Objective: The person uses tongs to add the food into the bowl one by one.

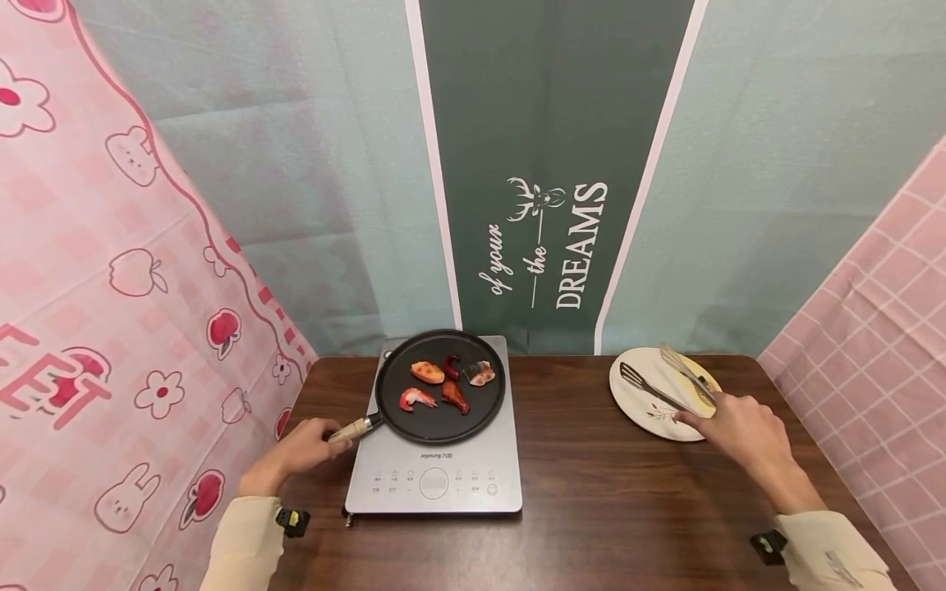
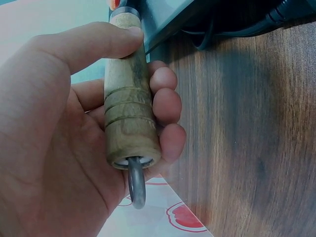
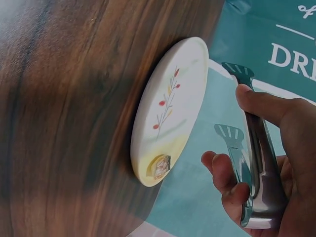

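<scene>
In the head view my left hand (image 1: pixel 294 450) grips the wooden handle (image 1: pixel 353 430) of a round black frying pan (image 1: pixel 399 386). The left wrist view shows the thumb lying along the handle (image 2: pixel 127 106), fingers curled beneath, a metal ring at its end. Inside the pan lie a shrimp (image 1: pixel 418 399), a drumstick (image 1: pixel 455 397), a dark red curled piece (image 1: pixel 451 366) and other food pieces. My right hand (image 1: pixel 750 439) holds metal tongs (image 3: pixel 262 168), their slotted tips spread apart, above a white plate (image 3: pixel 170 84). A small food piece (image 3: pixel 160 167) sits on the plate's yellow end.
Under the pan is a silver induction cooker (image 1: pixel 476 472) with a control panel. A brown wooden table (image 1: pixel 576 476) extends between cooker and plate. Cables (image 2: pixel 202 33) run beside the cooker. Printed cloths (image 1: pixel 347 205) hang behind and at both sides.
</scene>
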`<state>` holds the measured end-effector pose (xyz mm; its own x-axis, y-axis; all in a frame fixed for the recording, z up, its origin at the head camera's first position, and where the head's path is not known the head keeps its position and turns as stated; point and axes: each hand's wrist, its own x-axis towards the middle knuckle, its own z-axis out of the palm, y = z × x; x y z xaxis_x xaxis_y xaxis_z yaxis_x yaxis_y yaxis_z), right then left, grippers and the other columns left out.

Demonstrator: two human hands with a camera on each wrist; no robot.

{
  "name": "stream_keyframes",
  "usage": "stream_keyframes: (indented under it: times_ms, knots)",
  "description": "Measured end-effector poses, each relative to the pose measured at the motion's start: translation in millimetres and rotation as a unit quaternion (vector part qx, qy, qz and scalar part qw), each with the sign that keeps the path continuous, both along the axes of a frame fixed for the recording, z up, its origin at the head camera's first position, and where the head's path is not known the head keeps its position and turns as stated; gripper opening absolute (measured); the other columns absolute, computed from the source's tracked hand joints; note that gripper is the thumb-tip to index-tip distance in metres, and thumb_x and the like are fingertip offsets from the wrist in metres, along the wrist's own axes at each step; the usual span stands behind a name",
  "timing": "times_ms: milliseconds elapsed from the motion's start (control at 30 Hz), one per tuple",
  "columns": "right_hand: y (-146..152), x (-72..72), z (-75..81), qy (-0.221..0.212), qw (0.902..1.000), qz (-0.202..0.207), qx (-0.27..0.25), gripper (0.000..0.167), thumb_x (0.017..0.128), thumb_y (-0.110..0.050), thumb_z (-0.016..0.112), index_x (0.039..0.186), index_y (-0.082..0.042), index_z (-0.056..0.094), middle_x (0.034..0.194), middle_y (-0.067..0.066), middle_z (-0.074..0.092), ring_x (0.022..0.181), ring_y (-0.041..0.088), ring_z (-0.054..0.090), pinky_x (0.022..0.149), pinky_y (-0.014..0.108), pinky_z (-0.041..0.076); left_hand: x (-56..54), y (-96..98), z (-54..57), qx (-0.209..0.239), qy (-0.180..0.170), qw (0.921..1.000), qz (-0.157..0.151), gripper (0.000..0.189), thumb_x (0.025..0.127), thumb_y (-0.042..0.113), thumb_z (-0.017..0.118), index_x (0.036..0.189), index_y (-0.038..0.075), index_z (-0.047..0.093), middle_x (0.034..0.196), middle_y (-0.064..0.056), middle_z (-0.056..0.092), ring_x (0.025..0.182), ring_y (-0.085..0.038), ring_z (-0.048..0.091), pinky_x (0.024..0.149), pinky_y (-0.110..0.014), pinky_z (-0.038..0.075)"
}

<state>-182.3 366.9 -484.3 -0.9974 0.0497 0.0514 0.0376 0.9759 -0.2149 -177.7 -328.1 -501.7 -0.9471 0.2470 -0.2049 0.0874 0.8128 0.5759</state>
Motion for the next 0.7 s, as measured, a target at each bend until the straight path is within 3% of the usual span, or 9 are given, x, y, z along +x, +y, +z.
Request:
stream_keyframes:
  times_ms: [233, 533, 700]
  knots:
    - [12, 1.3, -2.5, -0.013, 0.9999, -0.008, -0.003, 0.095, 0.087, -0.079, 0.067, 0.115, 0.012, 0.067, 0.097, 0.047, 0.064, 0.071, 0.056, 0.064, 0.054, 0.058, 0.047, 0.1, -0.1, 0.2, 0.000, 0.003, 1.0000, -0.001, 0.018, 0.095, 0.023, 0.075, 0.092, 0.005, 0.071, 0.070, 0.003, 0.060, 0.065, -0.014, 0.052, 0.061, -0.028, 0.041]
    - [22, 3.5, -5.7, -0.019, 0.9997, -0.015, -0.008, 0.088, 0.088, -0.077, 0.068, 0.106, 0.009, 0.070, 0.095, 0.045, 0.065, 0.067, 0.054, 0.062, 0.051, 0.057, 0.045, 1.0, 0.3, 0.0, 0.002, 0.005, 1.0000, 0.003, 0.018, 0.095, 0.023, 0.076, 0.094, 0.006, 0.072, 0.069, 0.004, 0.060, 0.063, -0.013, 0.051, 0.060, -0.027, 0.041]
    - [29, 5.3, -6.8, -0.027, 0.9995, -0.017, -0.010, 0.079, 0.090, -0.073, 0.070, 0.093, 0.006, 0.070, 0.090, 0.042, 0.066, 0.066, 0.053, 0.062, 0.052, 0.059, 0.045, 1.0, 0.3, 0.1, 0.004, 0.003, 1.0000, 0.005, 0.018, 0.095, 0.023, 0.076, 0.094, 0.006, 0.072, 0.068, 0.004, 0.060, 0.062, -0.012, 0.052, 0.059, -0.027, 0.041]
